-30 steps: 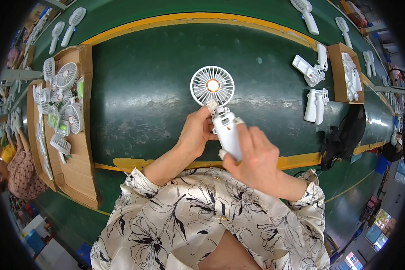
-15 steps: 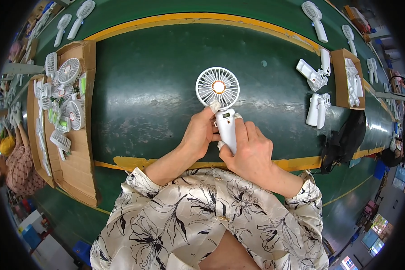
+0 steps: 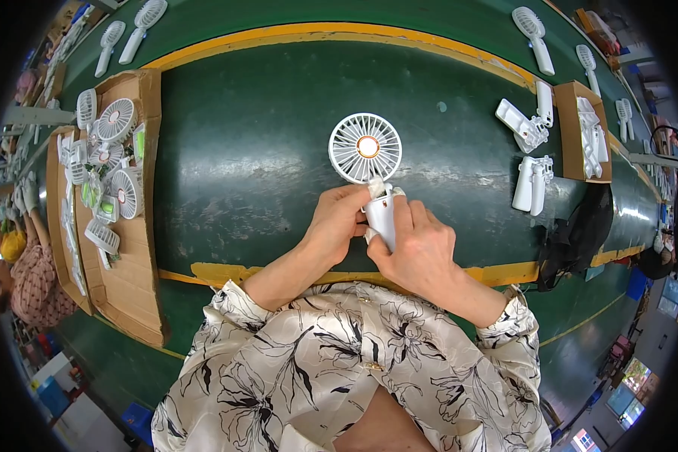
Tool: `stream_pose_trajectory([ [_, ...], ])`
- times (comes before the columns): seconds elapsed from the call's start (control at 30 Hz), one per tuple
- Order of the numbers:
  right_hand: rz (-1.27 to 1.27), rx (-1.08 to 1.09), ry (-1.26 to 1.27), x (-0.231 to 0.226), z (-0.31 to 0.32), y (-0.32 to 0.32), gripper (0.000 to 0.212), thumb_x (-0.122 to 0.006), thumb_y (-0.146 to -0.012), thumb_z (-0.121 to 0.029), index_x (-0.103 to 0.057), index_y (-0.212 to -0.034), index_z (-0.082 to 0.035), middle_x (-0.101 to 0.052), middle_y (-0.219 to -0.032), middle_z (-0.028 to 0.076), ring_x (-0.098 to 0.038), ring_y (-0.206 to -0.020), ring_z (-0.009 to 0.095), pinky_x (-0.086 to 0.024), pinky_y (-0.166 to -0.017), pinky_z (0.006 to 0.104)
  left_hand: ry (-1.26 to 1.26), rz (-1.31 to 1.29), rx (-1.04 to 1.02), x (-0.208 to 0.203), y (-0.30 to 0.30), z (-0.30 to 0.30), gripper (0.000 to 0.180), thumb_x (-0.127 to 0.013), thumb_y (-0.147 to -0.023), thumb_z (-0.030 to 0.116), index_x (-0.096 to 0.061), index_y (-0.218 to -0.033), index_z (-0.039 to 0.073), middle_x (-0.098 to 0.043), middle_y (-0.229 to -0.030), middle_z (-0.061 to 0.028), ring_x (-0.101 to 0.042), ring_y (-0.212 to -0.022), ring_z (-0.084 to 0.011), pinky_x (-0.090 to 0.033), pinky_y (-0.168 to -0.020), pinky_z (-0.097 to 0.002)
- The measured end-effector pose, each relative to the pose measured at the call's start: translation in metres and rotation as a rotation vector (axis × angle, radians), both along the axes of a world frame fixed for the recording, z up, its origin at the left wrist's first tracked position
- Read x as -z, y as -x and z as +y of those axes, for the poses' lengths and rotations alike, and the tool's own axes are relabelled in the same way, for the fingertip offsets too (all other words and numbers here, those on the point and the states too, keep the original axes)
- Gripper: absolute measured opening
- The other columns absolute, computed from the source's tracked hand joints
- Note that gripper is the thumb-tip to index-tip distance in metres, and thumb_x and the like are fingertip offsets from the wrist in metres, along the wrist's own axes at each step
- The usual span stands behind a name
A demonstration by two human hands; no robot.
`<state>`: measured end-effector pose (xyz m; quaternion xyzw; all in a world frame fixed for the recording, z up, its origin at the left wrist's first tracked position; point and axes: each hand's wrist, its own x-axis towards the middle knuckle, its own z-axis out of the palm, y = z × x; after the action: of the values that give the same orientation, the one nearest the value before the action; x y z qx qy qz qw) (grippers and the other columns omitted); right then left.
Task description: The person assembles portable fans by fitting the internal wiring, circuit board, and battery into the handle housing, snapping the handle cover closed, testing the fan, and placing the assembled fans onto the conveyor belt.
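Note:
A white handheld fan [image 3: 382,224] lies between my hands over the green bench, its round grille with an orange-ringed centre pointing away from me. My left hand [image 3: 331,224] is closed at the upper handle. Its thumb, tipped with a white finger cover, presses across the top of the handle and hides the small dark display. Around the handle's right side, my right hand [image 3: 420,245] is wrapped, with white covers on the thumb and a fingertip. Part of the lower handle is behind the right fingers.
An open cardboard box [image 3: 132,279] with several fan heads stands at left. White handle shells [image 3: 532,184] lie at right beside a small carton [image 3: 572,132] and a black cloth [image 3: 586,226]. More fans [image 3: 532,34] lie beyond the yellow edge. A person [image 3: 38,279] sits at far left.
My left thumb has moved from beside the fan's neck to the right and down onto the handle, covering the display. My right hand keeps its grip almost unmoved.

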<state>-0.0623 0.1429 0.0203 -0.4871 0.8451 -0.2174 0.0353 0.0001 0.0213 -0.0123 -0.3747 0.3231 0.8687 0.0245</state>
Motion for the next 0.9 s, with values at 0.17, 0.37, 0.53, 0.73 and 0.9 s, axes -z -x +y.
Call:
stream_pose_trajectory([
  [0.17,0.061,-0.003,0.011,0.002,0.0,0.0,0.047,-0.065,-0.06,-0.02,-0.051,-0.096,0.007,-0.049,-0.068,0.011,-0.053,-0.05,0.023,-0.044,-0.043,0.0327,0.099,-0.006,-0.006,0.005,0.002,0.002,0.021,-0.051,-0.083,0.012,-0.059,-0.097,-0.002,-0.06,-0.085,-0.0078,-0.06,-0.071,-0.0145,-0.049,-0.056,-0.0264],
  [0.37,-0.266,0.146,0.228,-0.002,0.007,0.01,0.043,-0.068,-0.065,-0.024,-0.053,-0.094,0.004,-0.053,-0.069,0.011,-0.055,-0.053,0.023,-0.046,-0.049,0.033,0.133,0.264,-0.055,-0.003,-0.002,-0.007,0.025,-0.053,-0.081,0.008,-0.057,-0.103,-0.003,-0.06,-0.102,-0.0131,-0.059,-0.087,-0.0176,-0.048,-0.077,-0.0307],
  [0.53,-0.941,0.135,0.094,0.004,0.008,0.016,0.034,-0.063,-0.073,-0.021,-0.05,-0.092,0.005,-0.058,-0.069,0.016,-0.058,-0.06,0.026,-0.046,-0.056,0.0342,0.143,0.481,-0.03,0.001,-0.006,-0.006,0.039,-0.061,-0.076,0.013,-0.052,-0.11,-0.004,-0.058,-0.105,-0.02,-0.052,-0.107,-0.0318,-0.043,-0.091,-0.0422],
  [0.73,-1.023,0.081,0.123,0.003,0.009,0.017,0.034,-0.06,-0.076,-0.023,-0.049,-0.092,0.005,-0.058,-0.069,0.017,-0.06,-0.062,0.027,-0.046,-0.057,0.035,0.162,0.504,-0.028,0.001,-0.007,-0.002,0.04,-0.062,-0.076,0.015,-0.051,-0.11,-0.005,-0.058,-0.104,-0.0211,-0.052,-0.106,-0.0327,-0.041,-0.092,-0.0422],
  [0.9,-1.006,0.056,0.131,0.004,0.009,0.019,0.034,-0.06,-0.077,-0.022,-0.049,-0.091,0.006,-0.058,-0.069,0.017,-0.061,-0.061,0.027,-0.047,-0.056,0.0343,0.17,0.447,-0.035,0.003,-0.008,-0.001,0.037,-0.06,-0.078,0.013,-0.052,-0.109,-0.005,-0.059,-0.103,-0.0204,-0.053,-0.105,-0.0322,-0.043,-0.09,-0.0415],
])
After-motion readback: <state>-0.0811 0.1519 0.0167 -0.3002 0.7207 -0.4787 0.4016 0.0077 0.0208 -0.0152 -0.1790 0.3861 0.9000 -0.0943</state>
